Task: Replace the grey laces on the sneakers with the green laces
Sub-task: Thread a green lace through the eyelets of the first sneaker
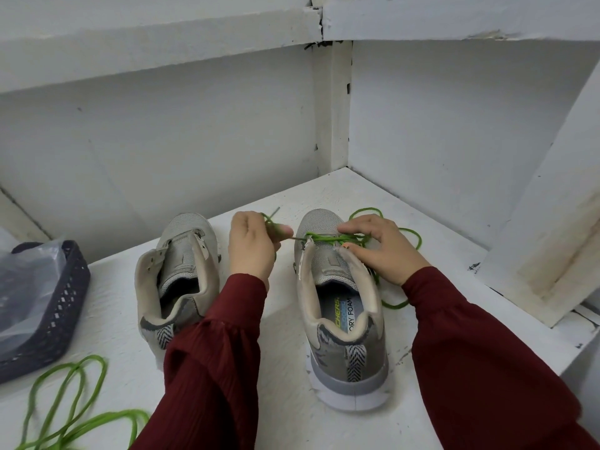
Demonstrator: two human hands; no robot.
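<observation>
Two grey sneakers stand heel-toward-me on a white shelf. The left sneaker (181,274) has no lace. The right sneaker (341,319) has a green lace (328,237) threaded across its lowest eyelets near the toe. My left hand (253,248) pinches one end of that lace just left of the shoe and holds it taut. My right hand (383,248) rests on the shoe's right eyelet edge, fingers curled around the lace there. The rest of the lace loops loosely behind and right of the shoe. A second green lace (74,407) lies coiled at the lower left.
A dark plastic basket (61,316) holding a clear plastic bag (22,287) sits at the left edge. White walls enclose the shelf (282,319) at the back and right, and a slanted white beam (558,222) crosses on the right. The shelf edge drops off at the lower right.
</observation>
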